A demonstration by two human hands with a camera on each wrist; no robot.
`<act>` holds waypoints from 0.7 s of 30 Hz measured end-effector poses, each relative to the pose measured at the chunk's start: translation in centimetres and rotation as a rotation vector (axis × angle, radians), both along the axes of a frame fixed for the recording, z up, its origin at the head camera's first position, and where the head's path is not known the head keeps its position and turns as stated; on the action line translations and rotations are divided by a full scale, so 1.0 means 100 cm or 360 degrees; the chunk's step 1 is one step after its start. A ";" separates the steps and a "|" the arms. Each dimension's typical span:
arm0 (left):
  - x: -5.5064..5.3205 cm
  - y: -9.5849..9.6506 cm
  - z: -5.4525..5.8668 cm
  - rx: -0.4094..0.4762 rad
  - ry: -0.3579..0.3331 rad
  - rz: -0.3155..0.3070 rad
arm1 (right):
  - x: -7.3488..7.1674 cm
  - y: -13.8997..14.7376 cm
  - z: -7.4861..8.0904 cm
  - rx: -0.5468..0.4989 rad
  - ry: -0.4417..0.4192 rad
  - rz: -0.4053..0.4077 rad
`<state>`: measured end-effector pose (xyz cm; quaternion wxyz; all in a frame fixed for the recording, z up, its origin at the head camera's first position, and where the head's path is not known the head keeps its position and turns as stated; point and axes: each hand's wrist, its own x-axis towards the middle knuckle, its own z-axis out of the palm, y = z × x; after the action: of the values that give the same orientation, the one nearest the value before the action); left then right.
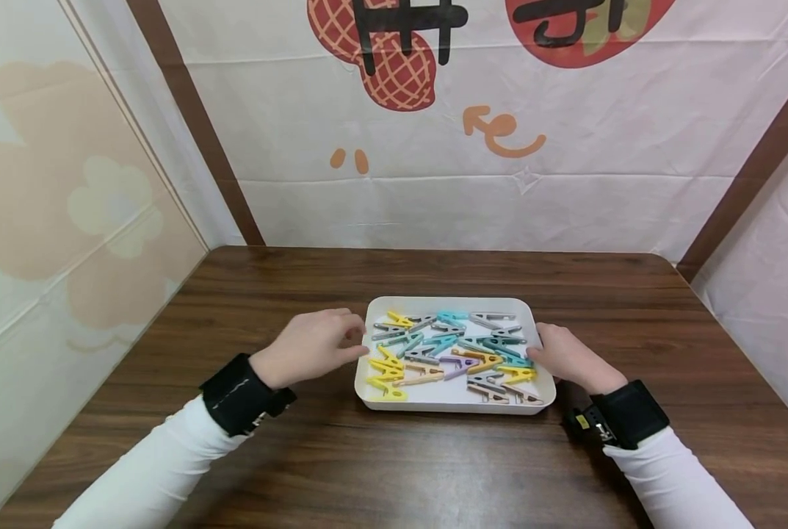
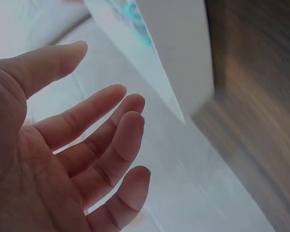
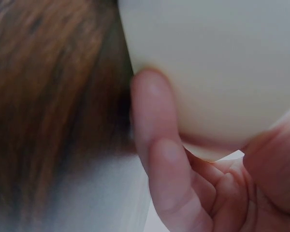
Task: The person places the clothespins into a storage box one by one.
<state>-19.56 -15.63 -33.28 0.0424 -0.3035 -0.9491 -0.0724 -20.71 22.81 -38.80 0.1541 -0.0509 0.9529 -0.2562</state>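
A white rectangular tray (image 1: 454,406) rests on the table, filled with several clothespins in yellow, teal, grey, purple and tan, such as a purple clothespin (image 1: 458,365) near its middle. My right hand (image 1: 572,356) grips the tray's right edge, the thumb at the rim. In the right wrist view, fingertips (image 3: 154,96) press against the tray's outer wall (image 3: 217,63). Just left of the tray is my left hand (image 1: 317,344), fingers loosely bent. The left wrist view shows it holding nothing, with a gap between its fingertips (image 2: 130,130) and the tray wall (image 2: 183,53).
The dark wood-grain table (image 1: 400,463) extends around the tray on all sides. Behind its far edge hangs a white printed cloth (image 1: 433,213), and another pale cloth (image 1: 56,220) closes off the left side. Both wrists carry black straps (image 1: 238,394).
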 end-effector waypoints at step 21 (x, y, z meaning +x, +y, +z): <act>0.003 -0.155 0.018 0.0001 -0.0449 0.0525 | 0.000 0.000 0.001 0.0014 0.0017 0.0008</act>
<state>-19.25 -31.17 -31.45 -0.0794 -0.1310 -0.9824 -0.1065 -20.73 22.80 -38.67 0.1498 -0.0541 0.9547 -0.2513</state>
